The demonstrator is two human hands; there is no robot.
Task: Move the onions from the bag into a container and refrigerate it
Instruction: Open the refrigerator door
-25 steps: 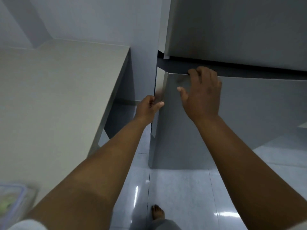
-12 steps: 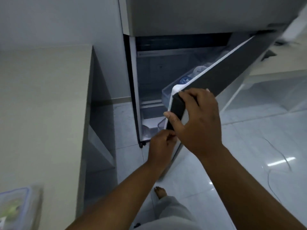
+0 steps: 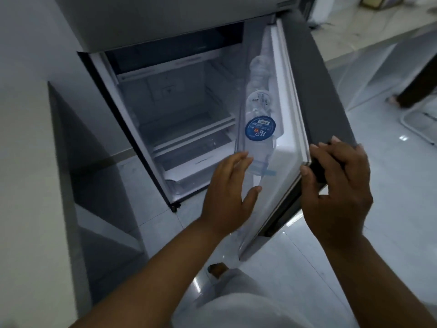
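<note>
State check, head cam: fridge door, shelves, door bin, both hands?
Fridge door: open, swung out to the right.
Shelves: bare, no container on them.
Door bin: holds water bottles, one with a blue label.
Right hand: gripping the door's edge.
Left hand: open, fingers spread, at the door's inner side; contact unclear.

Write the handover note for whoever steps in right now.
Right hand: gripping the outer edge of the fridge door, holding it open.
Left hand: open, flat against the door's inner side beside the door shelf of water bottles.
Fridge compartment: open, shelves look bare.
Onion container: not in view.
Done: door opened.
Left: fetch the container, set it on a shelf, close the door.
</note>
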